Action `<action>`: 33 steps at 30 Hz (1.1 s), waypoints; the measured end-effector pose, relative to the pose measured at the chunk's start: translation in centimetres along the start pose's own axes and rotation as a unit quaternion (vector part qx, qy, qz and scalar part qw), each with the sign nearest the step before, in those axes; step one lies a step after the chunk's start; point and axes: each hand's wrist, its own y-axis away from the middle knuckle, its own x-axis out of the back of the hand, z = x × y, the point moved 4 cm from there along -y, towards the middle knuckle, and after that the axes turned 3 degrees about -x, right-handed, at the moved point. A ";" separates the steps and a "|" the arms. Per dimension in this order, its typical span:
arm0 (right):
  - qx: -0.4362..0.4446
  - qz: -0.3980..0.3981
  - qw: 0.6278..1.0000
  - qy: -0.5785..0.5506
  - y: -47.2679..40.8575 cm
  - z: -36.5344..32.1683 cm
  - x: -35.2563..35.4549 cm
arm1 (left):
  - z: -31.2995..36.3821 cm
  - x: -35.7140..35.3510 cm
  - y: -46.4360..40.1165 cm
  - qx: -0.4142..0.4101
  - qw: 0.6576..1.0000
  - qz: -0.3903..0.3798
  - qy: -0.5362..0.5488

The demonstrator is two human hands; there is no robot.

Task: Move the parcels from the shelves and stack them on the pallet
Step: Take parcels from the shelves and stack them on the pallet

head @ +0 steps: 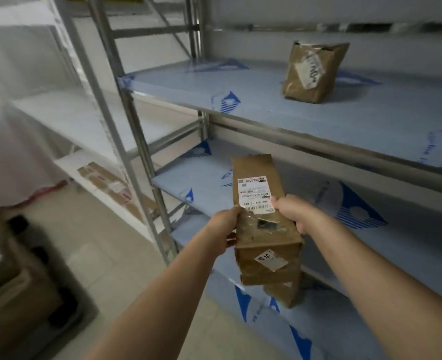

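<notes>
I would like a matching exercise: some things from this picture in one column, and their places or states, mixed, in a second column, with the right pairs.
Things:
1. long brown parcel
2. crumpled brown parcel
3. left hand
4. right hand

Places or states:
A. alone on the upper shelf
B. grips the held parcel's left side
C. held between both hands
D. grips the held parcel's right side

Pairs: 1-C, 2-A, 3-B, 4-D

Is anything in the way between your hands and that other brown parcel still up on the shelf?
Both hands, left hand and right hand, are full, gripping a long parcel. The crumpled parcel sits alone on the upper shelf, with nothing visible in front of it.
</notes>
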 end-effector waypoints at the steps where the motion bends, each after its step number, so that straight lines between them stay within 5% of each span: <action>1: 0.011 -0.012 1.000 0.012 0.0 -1.4 -2.7 | -0.1 2.8 0.2 -0.002 1.000 0.009 0.010; 18: 0.134 -0.293 0.920 0.224 7.2 -16.2 -46.4 | -5.6 44.5 6.0 0.000 0.963 0.222 0.153; 25: 0.134 -0.363 0.885 0.260 7.5 -20.6 -58.2 | -6.6 55.3 5.1 -0.018 0.893 0.330 0.306; 33: 0.122 -0.473 0.783 0.385 7.2 -25.4 -72.2 | -8.0 68.8 4.6 -0.017 0.791 0.463 0.401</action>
